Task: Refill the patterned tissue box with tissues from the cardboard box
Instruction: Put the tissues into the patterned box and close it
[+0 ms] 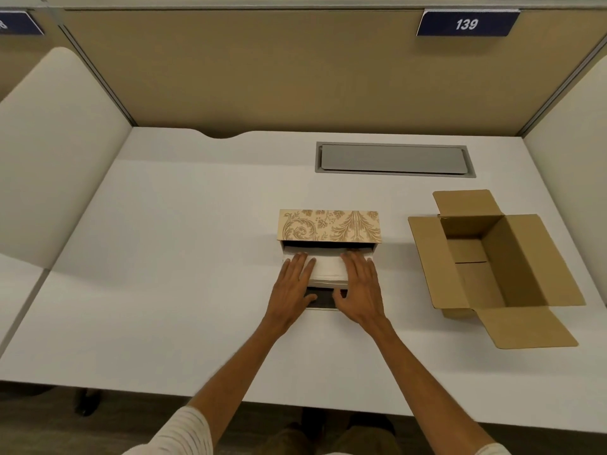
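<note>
1. Low in the frame, two bare forearms are stretched over a white desk (164, 257).
2. At centre, the left hand (293, 287) and right hand (358, 287) are laid flat, fingers spread, on a white tissue stack (328, 269) seated in the open patterned box (329, 225).
3. At right, the cardboard box (486, 267) appears emptied.
4. Even pressure at both ends would likely seat the stack squarely before closing.

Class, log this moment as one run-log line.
both hands flat on tissues | tissues in patterned box | cardboard box empty
</note>
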A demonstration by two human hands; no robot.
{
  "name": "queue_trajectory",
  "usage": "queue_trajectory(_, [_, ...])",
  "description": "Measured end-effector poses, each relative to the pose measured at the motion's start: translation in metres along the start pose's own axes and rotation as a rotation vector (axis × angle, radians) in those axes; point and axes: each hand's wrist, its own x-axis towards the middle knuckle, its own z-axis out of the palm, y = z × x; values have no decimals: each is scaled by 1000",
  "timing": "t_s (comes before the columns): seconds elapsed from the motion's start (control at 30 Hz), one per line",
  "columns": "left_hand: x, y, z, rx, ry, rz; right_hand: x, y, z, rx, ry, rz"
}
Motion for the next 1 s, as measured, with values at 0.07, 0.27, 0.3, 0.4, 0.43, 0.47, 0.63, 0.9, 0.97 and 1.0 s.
queue_trajectory(0.07, [2,-6,-1,50,-10,15,0,7,-2,-104,-105,-45])
queue_trajectory(0.27, [8,-15,-4,66,7,31,14,20,-8,-276,-205,-85])
queue_trajectory(0.3, [9,-15,-2,76,-8,28,15,21,-8,-295,-220,-89])
queue_trajectory(0.4, [7,-14,0,69,-21,4,13,21,-7,-321,-256,-86])
queue_trajectory(0.43, [6,-14,1,61,-17,1,11,21,-6,-318,-261,-80])
queue_trajectory(0.47, [5,-13,1,57,-17,-1,10,20,-5,-316,-261,-72])
queue_trajectory(0.63, [7,-7,-1,32,-74,-50,5,14,0,-300,-230,-43])
queue_trajectory(0.9, [1,4,2,-58,-42,-98,3,16,3,-274,-268,-32])
queue_trajectory(0.97, [3,8,0,-59,-31,-116,4,15,1,-266,-260,-29])
queue_trajectory(1.0, [4,9,-3,-62,-32,-129,5,14,-1,-253,-260,-21])
